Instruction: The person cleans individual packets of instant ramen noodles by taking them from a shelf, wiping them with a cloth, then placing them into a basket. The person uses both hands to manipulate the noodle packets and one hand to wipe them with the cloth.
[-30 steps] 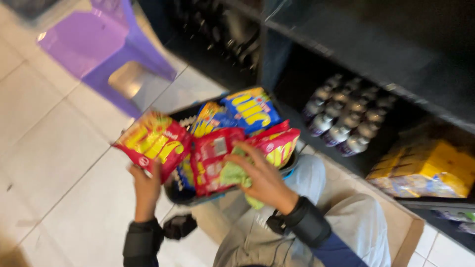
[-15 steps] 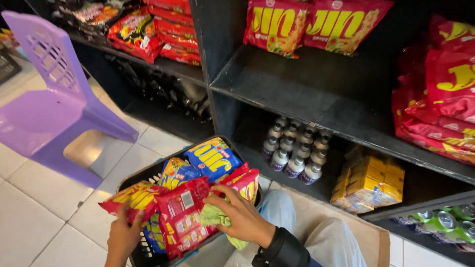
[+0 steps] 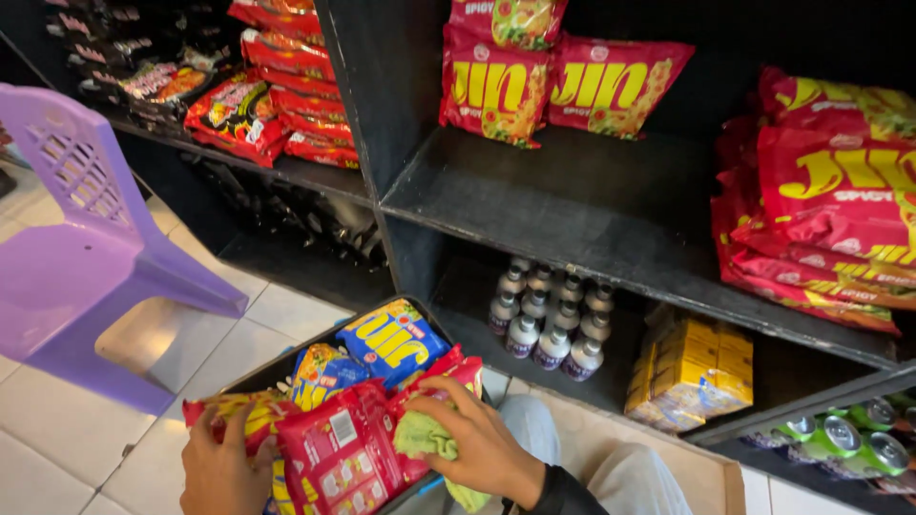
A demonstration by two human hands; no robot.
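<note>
At the bottom of the head view my left hand (image 3: 221,465) grips a red and yellow snack packet (image 3: 239,412) over a black basket (image 3: 286,367) full of packets. My right hand (image 3: 472,443) rests on the basket's contents, closed on a crumpled green cloth (image 3: 425,439) and pressing against a red packet (image 3: 339,458). Blue packets (image 3: 391,339) lie deeper in the basket. Above, a black shelf (image 3: 572,205) carries red snack packets (image 3: 496,91) at its back and has bare board in front.
A purple plastic chair (image 3: 86,257) stands on the white tiled floor at left. Small bottles (image 3: 549,319), yellow packs (image 3: 692,372) and green cans (image 3: 840,434) fill the lower shelf. More red packets (image 3: 830,215) are stacked at right. My knee (image 3: 611,472) is by the basket.
The view has tilted up from the floor and basket to the shelves. Both hands stay at the basket, with the red packet held lower in the left hand.
</note>
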